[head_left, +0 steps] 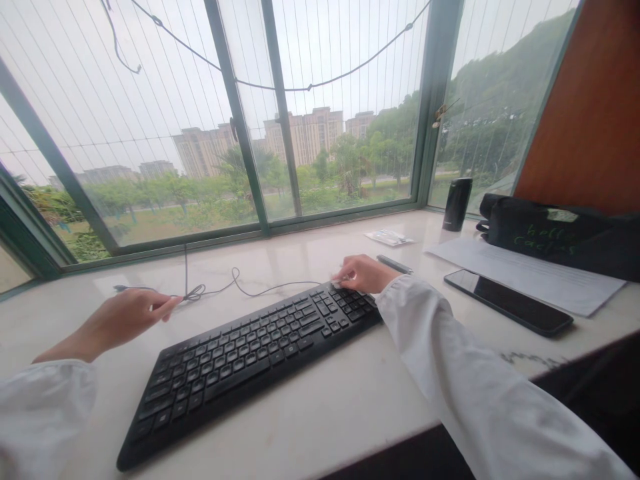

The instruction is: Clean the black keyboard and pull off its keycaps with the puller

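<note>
A black keyboard lies slantwise on the white sill, its number pad at the far right end. My right hand is closed over that end and pinches a small white wipe, which touches the keyboard's top edge. Left of the keyboard, my left hand has thumb and fingertips pinched at the thin black cable, close to its looped bundle. From there the cable runs to the keyboard's back edge, and another stretch passes behind my left hand.
Beyond my right hand are a dark pen-like object and a small clear packet. To the right lie a phone, paper sheets, a black pouch and an upright black cylinder. Framed windows border the back.
</note>
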Demonstrator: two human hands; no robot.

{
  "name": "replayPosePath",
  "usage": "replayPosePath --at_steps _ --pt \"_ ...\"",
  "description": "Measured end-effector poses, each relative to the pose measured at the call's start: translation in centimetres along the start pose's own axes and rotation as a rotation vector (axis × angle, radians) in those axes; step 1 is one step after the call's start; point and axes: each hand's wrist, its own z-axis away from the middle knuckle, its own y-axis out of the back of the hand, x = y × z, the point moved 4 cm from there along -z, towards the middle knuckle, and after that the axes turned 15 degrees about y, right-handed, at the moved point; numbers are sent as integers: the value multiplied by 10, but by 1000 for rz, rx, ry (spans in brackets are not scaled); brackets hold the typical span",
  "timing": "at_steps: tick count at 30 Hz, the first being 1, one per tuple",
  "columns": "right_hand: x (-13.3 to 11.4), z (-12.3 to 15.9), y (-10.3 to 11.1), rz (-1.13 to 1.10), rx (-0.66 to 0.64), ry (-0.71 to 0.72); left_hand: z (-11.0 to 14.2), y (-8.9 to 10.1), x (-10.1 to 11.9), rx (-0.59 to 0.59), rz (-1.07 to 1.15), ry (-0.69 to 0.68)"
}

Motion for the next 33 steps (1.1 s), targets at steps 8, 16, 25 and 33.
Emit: replayPosePath --at_steps 8,16,25,33 --pt "-3 -13 -14 10 29 2 3 2 3 -12 26 6" --pt "-4 -14 -12 25 -24 -89 2 -1 3 -14 50 -23" --pt "29 6 7 145 -17 -230 5 1 5 -19 108 -43" --pt "24 13 21 238 141 -216 9 5 7 -7 117 -55"
